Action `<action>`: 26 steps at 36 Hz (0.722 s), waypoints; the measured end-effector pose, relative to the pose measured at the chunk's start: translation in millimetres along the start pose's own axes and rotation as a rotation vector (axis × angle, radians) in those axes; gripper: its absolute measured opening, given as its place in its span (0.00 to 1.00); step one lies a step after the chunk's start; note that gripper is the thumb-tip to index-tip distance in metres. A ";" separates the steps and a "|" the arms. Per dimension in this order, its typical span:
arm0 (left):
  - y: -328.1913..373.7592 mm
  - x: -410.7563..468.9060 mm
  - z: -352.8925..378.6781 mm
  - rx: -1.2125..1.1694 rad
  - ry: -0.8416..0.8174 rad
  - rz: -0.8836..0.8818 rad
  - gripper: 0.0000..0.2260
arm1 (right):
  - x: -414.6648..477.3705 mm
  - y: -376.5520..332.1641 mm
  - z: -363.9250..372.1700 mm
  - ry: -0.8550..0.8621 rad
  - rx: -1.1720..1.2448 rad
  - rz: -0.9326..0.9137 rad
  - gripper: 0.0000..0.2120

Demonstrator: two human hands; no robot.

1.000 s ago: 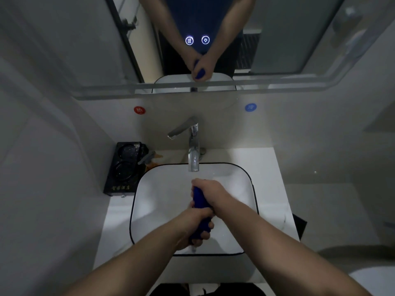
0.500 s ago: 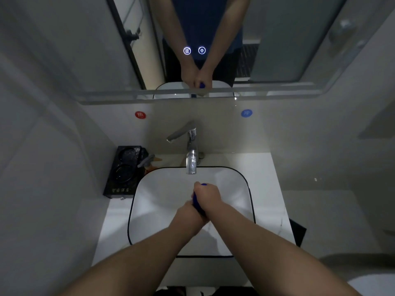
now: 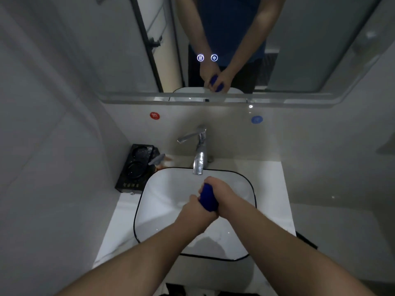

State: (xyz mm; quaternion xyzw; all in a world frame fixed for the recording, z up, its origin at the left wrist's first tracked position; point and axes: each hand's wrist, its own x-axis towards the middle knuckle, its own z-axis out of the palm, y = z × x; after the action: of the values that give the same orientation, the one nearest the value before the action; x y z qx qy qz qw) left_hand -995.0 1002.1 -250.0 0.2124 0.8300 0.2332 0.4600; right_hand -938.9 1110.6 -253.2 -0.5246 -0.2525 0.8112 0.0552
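blue cloth (image 3: pixel 208 198) is sitting bunched into a tight roll at the centre of the frame, over the white sink (image 3: pixel 141 201) and just below the spout of the faucet (image 3: pixel 199 161). the left hand (image 3: pixel 194 211) is gripping its lower end with fingers curled round it. the right hand (image 3: pixel 223 196) is wrapping the upper end the same way, and the two fists are touching. this is looking like a wringing step. to do it well, the person is needing to twist the fists in opposite directions while holding the roll low over the bowl, so drips are falling inside the black rim and not onto the counter (image 3: pixel 275 189). open room is lying toward the lower part of the bowl and to both sides of the hands. the spout is crowding the upper edge of the working space, so lifting the cloth is risking a knock. the black tray (image 3: pixel 136 167) at the left of the frame is standing well apart from the hands.
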 end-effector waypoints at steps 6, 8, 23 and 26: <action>3.1 -31.8 -50.2 -0.216 -0.029 0.043 0.24 | -29.7 -8.3 -11.7 -0.315 -0.174 -0.097 0.34; 6.6 -38.3 -63.9 -0.276 -0.078 -0.012 0.23 | -41.9 -7.2 -14.0 -0.377 -0.348 -0.122 0.37; 28.9 -87.2 -108.2 -0.560 -0.340 0.190 0.16 | -124.9 -8.0 4.1 -0.155 -0.679 -0.478 0.32; 32.2 -85.1 -115.8 -0.509 -0.265 0.204 0.13 | -133.1 -3.3 11.3 -0.097 -0.661 -0.536 0.24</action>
State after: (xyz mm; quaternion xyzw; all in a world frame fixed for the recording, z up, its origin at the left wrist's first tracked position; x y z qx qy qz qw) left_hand -1049.0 957.4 -120.4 0.2013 0.6521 0.4490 0.5767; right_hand -890.4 1062.3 -138.4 -0.3910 -0.6288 0.6672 0.0812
